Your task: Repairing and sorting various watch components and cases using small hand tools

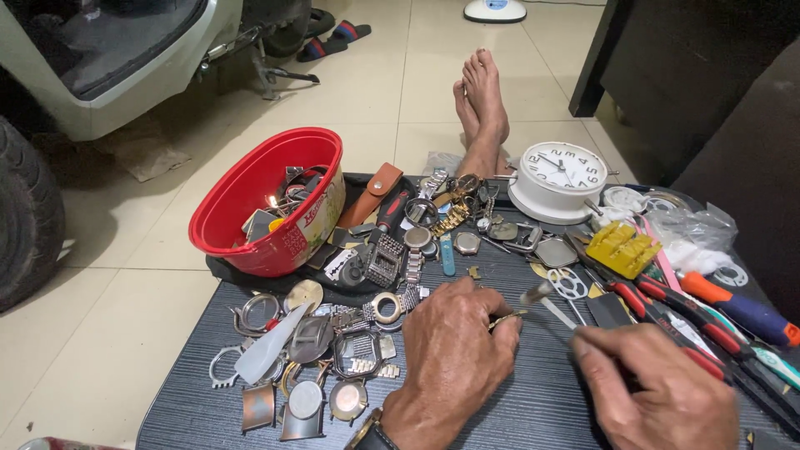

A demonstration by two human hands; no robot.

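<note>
Sitting over the dark ribbed board (533, 400), I take the red plastic bowl (267, 200) of watch scraps as my landmark. Right of it, at the board's far edge, stands the white alarm clock (557, 179). Just in front of the bowl lies a heap of watch cases and metal bracelets (333, 350), spread toward me. Well to the bowl's right, red-handled pliers (683, 312) lie beside a yellow block (621, 247).

My left hand (454, 358), right of that heap, is curled with its fingers pressed together on a small brass-coloured watch part (504, 317), which sits at my fingertips just above the board. My right hand (658, 387), farther right again, is closed round a thin metal tool (550, 304) whose tip meets the part.

The risk, as I judge it, is the tip slipping off so small a piece: it could spring away into the clutter, or the point could jab my left fingers.
</note>
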